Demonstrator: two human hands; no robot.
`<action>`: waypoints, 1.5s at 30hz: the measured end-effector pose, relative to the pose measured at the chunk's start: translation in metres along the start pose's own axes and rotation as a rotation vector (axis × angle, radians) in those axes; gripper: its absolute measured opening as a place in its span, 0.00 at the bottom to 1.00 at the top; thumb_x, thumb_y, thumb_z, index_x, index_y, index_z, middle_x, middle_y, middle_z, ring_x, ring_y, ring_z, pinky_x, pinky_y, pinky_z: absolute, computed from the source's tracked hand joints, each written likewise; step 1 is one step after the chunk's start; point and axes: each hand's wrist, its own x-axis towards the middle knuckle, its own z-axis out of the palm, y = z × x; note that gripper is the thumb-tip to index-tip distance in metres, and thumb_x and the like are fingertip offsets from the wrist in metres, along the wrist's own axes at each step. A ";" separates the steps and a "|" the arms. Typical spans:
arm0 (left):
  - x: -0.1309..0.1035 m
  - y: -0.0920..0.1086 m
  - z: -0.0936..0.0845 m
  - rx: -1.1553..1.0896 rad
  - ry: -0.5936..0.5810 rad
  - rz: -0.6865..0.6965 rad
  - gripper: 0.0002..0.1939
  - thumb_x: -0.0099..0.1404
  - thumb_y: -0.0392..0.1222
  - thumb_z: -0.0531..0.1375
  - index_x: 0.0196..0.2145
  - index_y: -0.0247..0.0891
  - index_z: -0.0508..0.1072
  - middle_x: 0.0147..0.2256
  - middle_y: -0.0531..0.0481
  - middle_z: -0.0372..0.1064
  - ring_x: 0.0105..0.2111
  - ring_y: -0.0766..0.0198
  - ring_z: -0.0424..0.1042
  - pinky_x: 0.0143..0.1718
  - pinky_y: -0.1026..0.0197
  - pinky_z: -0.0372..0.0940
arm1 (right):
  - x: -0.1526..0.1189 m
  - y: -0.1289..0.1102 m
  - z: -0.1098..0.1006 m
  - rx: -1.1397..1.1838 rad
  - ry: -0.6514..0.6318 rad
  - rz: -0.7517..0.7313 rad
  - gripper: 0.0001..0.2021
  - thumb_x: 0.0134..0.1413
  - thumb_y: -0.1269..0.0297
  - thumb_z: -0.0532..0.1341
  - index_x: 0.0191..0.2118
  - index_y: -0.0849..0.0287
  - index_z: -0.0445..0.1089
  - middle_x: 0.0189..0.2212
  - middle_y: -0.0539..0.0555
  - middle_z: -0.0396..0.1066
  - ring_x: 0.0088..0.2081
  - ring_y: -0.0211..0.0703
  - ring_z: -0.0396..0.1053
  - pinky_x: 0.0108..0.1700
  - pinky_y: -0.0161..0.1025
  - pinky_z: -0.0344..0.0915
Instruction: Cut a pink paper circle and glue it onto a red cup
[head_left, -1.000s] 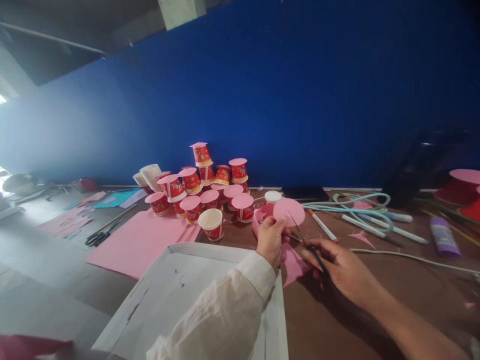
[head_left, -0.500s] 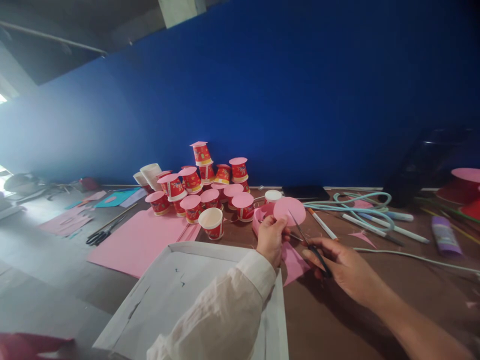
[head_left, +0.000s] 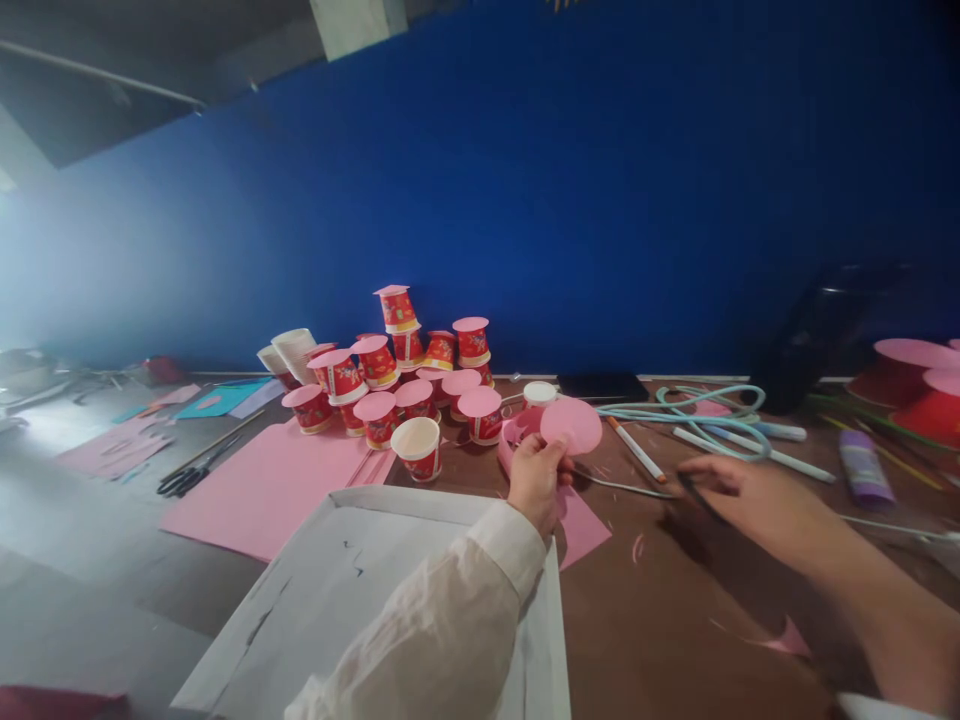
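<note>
A round pink paper disc (head_left: 571, 426) is pinched between the thumb and fingers of my left hand (head_left: 536, 480), in front of the cups. Farther right, my right hand (head_left: 739, 490) is closed around the black-handled scissors (head_left: 703, 497), whose blades are blurred or hidden. Below my left hand lies a pointed pink paper scrap (head_left: 583, 527). An upright, open white-and-red paper cup (head_left: 417, 449) stands left of my left hand. Red cups (head_left: 379, 419) topped with pink discs stand behind it, some stacked.
A white box lid (head_left: 300, 590) lies under my left sleeve, beside pink sheets (head_left: 262, 480). Black scissors (head_left: 187, 477) are farther left. Markers (head_left: 636, 450), a pale blue cord (head_left: 675, 407) and a purple glue stick (head_left: 866, 468) lie to the right, before a blue wall (head_left: 525, 200).
My right hand has moved right with the scissors, away from the disc. The disc stays in my left hand. A small pink scrap now shows on the table at lower right.
</note>
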 end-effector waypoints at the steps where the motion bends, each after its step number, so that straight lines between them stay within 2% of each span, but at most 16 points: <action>1: -0.001 -0.001 0.001 0.013 -0.007 -0.001 0.19 0.56 0.46 0.74 0.28 0.39 0.66 0.17 0.59 0.62 0.17 0.74 0.61 0.19 0.73 0.52 | 0.004 0.002 -0.004 -0.118 0.130 0.002 0.20 0.55 0.46 0.64 0.49 0.49 0.82 0.41 0.56 0.85 0.44 0.61 0.81 0.46 0.51 0.73; 3: -0.003 -0.003 0.002 0.052 -0.028 -0.011 0.18 0.57 0.44 0.73 0.28 0.38 0.67 0.18 0.59 0.63 0.18 0.74 0.61 0.19 0.73 0.53 | 0.010 0.006 -0.005 -0.274 0.243 -0.002 0.20 0.57 0.50 0.62 0.50 0.50 0.83 0.45 0.58 0.85 0.48 0.66 0.81 0.49 0.55 0.73; 7: -0.012 -0.008 0.006 0.197 -0.128 -0.107 0.17 0.57 0.42 0.74 0.28 0.38 0.67 0.19 0.58 0.64 0.19 0.73 0.63 0.19 0.72 0.55 | 0.017 0.010 0.008 -0.351 0.238 -0.095 0.25 0.56 0.50 0.63 0.57 0.51 0.81 0.53 0.59 0.82 0.52 0.66 0.80 0.50 0.54 0.74; 11: -0.026 -0.013 0.008 0.357 -0.320 -0.249 0.11 0.62 0.37 0.70 0.31 0.37 0.70 0.19 0.57 0.66 0.18 0.73 0.63 0.19 0.71 0.55 | 0.015 0.006 0.016 -0.399 0.279 -0.142 0.28 0.58 0.53 0.62 0.63 0.50 0.76 0.59 0.58 0.79 0.57 0.64 0.77 0.54 0.54 0.73; 17: -0.036 -0.019 0.008 0.554 -0.469 -0.247 0.07 0.63 0.34 0.69 0.34 0.35 0.74 0.21 0.56 0.70 0.19 0.73 0.66 0.20 0.71 0.59 | 0.018 0.009 0.016 -0.575 0.395 -0.138 0.19 0.60 0.57 0.60 0.50 0.50 0.85 0.50 0.62 0.83 0.55 0.73 0.75 0.54 0.66 0.69; 20: -0.036 -0.021 0.010 0.555 -0.446 -0.245 0.05 0.65 0.32 0.67 0.35 0.35 0.73 0.20 0.57 0.70 0.18 0.73 0.67 0.20 0.72 0.60 | 0.024 0.017 0.013 -0.433 0.395 -0.213 0.17 0.56 0.57 0.63 0.48 0.49 0.85 0.50 0.59 0.83 0.52 0.64 0.76 0.55 0.58 0.71; 22: -0.035 -0.022 0.011 0.541 -0.420 -0.249 0.06 0.65 0.30 0.66 0.35 0.35 0.71 0.20 0.56 0.70 0.17 0.73 0.67 0.20 0.72 0.62 | 0.026 0.022 0.005 -0.337 0.440 -0.206 0.21 0.58 0.56 0.61 0.54 0.50 0.82 0.50 0.56 0.83 0.50 0.56 0.78 0.54 0.51 0.73; 25: -0.033 -0.024 0.011 0.498 -0.409 -0.256 0.09 0.65 0.31 0.66 0.39 0.35 0.69 0.20 0.56 0.71 0.17 0.71 0.69 0.20 0.71 0.64 | 0.025 0.029 -0.018 -0.264 0.761 -0.089 0.27 0.64 0.56 0.53 0.59 0.62 0.78 0.55 0.67 0.79 0.60 0.63 0.72 0.64 0.58 0.64; 26: -0.033 -0.025 0.011 0.487 -0.412 -0.255 0.10 0.65 0.31 0.67 0.40 0.35 0.69 0.20 0.56 0.71 0.17 0.70 0.70 0.20 0.70 0.66 | 0.025 0.032 -0.026 -0.254 0.865 -0.007 0.30 0.66 0.56 0.50 0.62 0.68 0.75 0.57 0.74 0.76 0.64 0.68 0.67 0.66 0.64 0.60; 27: -0.033 -0.027 0.011 0.485 -0.415 -0.250 0.12 0.65 0.31 0.67 0.42 0.35 0.68 0.21 0.56 0.71 0.18 0.68 0.72 0.21 0.69 0.67 | 0.025 0.035 -0.033 -0.234 0.911 0.147 0.30 0.66 0.53 0.51 0.64 0.66 0.74 0.58 0.75 0.74 0.65 0.70 0.66 0.65 0.66 0.60; 30: -0.033 -0.030 0.009 0.556 -0.430 -0.208 0.15 0.65 0.30 0.64 0.48 0.33 0.68 0.24 0.56 0.71 0.20 0.66 0.73 0.22 0.66 0.70 | 0.029 0.041 -0.049 -0.223 0.793 0.501 0.38 0.64 0.44 0.56 0.72 0.65 0.65 0.68 0.83 0.62 0.69 0.77 0.59 0.61 0.72 0.61; 32: -0.034 -0.030 0.007 0.646 -0.446 -0.162 0.17 0.66 0.29 0.62 0.52 0.33 0.69 0.25 0.56 0.70 0.21 0.66 0.73 0.23 0.65 0.70 | 0.033 0.042 -0.053 -0.273 0.683 0.616 0.40 0.65 0.43 0.54 0.72 0.68 0.64 0.70 0.85 0.57 0.72 0.79 0.54 0.62 0.71 0.60; 35: -0.034 -0.029 0.004 0.834 -0.452 -0.049 0.19 0.65 0.32 0.62 0.54 0.34 0.71 0.27 0.55 0.72 0.24 0.64 0.75 0.29 0.62 0.71 | 0.039 0.040 -0.057 -0.273 0.547 0.731 0.38 0.64 0.49 0.56 0.71 0.71 0.64 0.69 0.86 0.59 0.71 0.78 0.57 0.61 0.67 0.62; 39: -0.033 -0.027 0.001 1.100 -0.427 0.141 0.20 0.63 0.37 0.64 0.54 0.34 0.75 0.38 0.45 0.79 0.39 0.54 0.80 0.47 0.54 0.73 | 0.041 0.036 -0.062 -0.238 0.487 0.763 0.37 0.62 0.53 0.57 0.72 0.69 0.63 0.68 0.83 0.62 0.70 0.79 0.61 0.62 0.67 0.63; 42: -0.036 -0.025 0.002 1.217 -0.434 0.212 0.24 0.65 0.41 0.63 0.58 0.32 0.74 0.46 0.38 0.80 0.48 0.47 0.79 0.53 0.50 0.71 | 0.038 0.036 -0.065 -0.222 0.564 0.734 0.37 0.61 0.54 0.57 0.70 0.73 0.63 0.65 0.87 0.64 0.67 0.80 0.64 0.59 0.66 0.64; 45: -0.042 -0.020 0.005 1.325 -0.440 0.243 0.27 0.68 0.43 0.61 0.63 0.31 0.70 0.50 0.33 0.79 0.52 0.44 0.78 0.55 0.48 0.70 | 0.030 0.032 -0.068 -0.215 0.690 0.582 0.35 0.63 0.55 0.52 0.67 0.76 0.66 0.59 0.88 0.69 0.63 0.77 0.69 0.55 0.61 0.65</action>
